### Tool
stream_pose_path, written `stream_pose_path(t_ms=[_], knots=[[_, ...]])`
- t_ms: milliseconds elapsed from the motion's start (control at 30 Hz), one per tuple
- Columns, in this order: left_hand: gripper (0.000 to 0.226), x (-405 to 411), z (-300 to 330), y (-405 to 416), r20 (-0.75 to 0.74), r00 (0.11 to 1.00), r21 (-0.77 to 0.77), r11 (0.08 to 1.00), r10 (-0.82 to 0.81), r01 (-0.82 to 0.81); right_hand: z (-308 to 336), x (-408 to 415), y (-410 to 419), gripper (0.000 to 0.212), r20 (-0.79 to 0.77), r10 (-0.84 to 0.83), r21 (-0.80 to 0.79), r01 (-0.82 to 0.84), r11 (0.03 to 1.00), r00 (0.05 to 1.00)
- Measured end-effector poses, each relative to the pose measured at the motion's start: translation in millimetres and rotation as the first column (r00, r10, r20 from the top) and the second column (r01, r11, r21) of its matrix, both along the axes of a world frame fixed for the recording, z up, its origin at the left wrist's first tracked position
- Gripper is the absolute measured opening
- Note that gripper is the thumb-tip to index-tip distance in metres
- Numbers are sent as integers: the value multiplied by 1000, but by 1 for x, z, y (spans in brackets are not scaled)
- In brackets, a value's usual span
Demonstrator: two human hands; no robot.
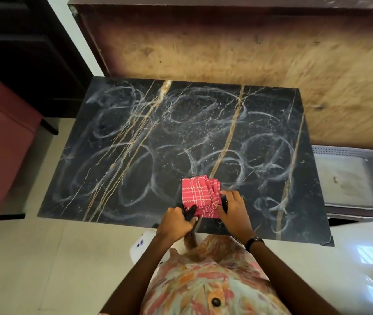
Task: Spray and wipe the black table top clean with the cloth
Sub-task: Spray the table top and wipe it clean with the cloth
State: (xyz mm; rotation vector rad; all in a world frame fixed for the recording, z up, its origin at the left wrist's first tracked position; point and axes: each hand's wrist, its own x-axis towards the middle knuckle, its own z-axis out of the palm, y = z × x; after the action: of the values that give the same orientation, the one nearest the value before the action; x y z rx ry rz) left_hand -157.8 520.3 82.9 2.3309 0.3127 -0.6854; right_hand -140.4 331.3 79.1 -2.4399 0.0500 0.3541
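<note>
Near the tabletop's [117, 178] six o'clock edge, the left hand [176, 220] pinches the red cloth's [200, 196] corner while the right hand [234, 209] curls over its other side, so fold it flat, then wipe overlapping strokes toward twelve o'clock through the white swirls [203, 105].

You are standing on a glossy pale tiled floor [44, 258], with window light reflected at your right. Ahead is a worn brown wooden board [226, 46]; a red seat [1, 142] sits left, a grey plastic tray [349, 178] right.
</note>
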Motion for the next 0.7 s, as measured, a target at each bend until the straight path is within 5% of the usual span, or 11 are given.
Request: stream_pose_path(t_ms=[200,700], knots=[[40,7,-1,-10,9,1000,-18,1000,-14,14,-4,0,1,45,96,222,-197,-200,960,970],[37,33,9,-18,4,1000,51,999,-5,4,-24,0,-15,49,42,252,-165,-242,956,967]])
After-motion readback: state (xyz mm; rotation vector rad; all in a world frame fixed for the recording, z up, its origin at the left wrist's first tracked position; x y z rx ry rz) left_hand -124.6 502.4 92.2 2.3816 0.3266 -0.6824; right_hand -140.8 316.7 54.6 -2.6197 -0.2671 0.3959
